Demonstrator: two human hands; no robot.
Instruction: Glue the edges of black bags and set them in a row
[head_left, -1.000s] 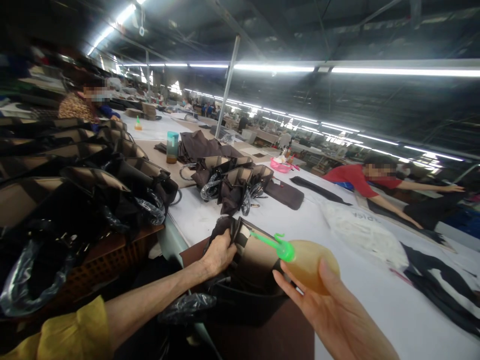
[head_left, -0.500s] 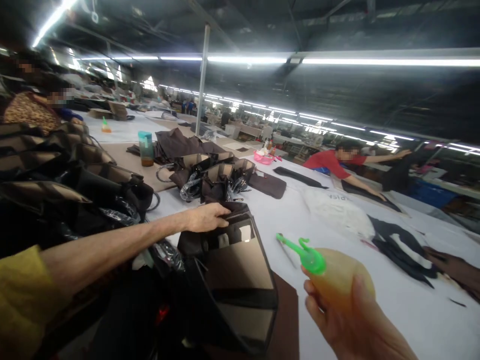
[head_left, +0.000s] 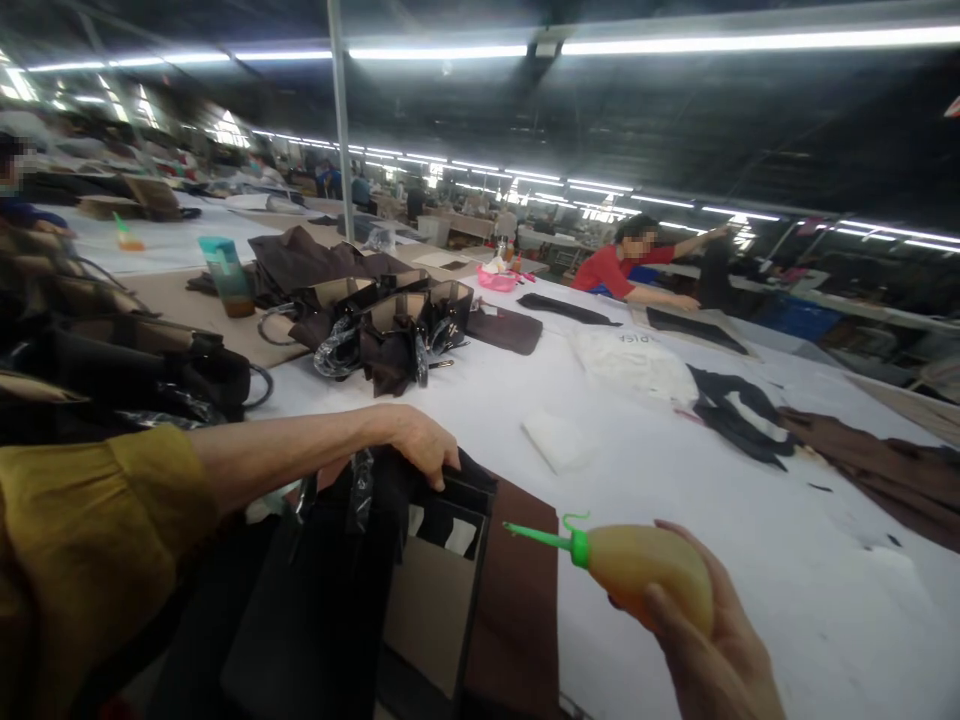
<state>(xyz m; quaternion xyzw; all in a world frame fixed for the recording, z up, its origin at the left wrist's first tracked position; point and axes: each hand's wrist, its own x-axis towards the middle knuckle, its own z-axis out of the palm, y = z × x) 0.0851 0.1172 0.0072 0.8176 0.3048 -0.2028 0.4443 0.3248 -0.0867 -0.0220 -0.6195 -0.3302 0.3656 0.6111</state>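
Observation:
My left hand [head_left: 424, 442] is closed on the top edge of a dark handbag [head_left: 315, 600], whose tan lining [head_left: 431, 610] shows through the opening. My right hand [head_left: 712, 630] wraps round a squeeze bottle [head_left: 652, 570] of amber liquid with a green spout. The spout points left toward the bag's mouth, apart from it. Beneath the bag lies a flat brown sheet [head_left: 521, 600] on the white table [head_left: 637, 460].
More dark handbags [head_left: 397, 330] stand behind and at the left. A teal-topped tumbler [head_left: 226, 275], a second green-tipped bottle [head_left: 127, 235], a pink basket [head_left: 496, 278] and a white bag [head_left: 634, 365] are on the tables. A person in red [head_left: 622, 260] leans over the far side.
My view has turned right. The handbag now stands more upright, its opening narrower. The squeeze bottle has come level and its spout is nearer the bag. A white piece on the table has come into sight.

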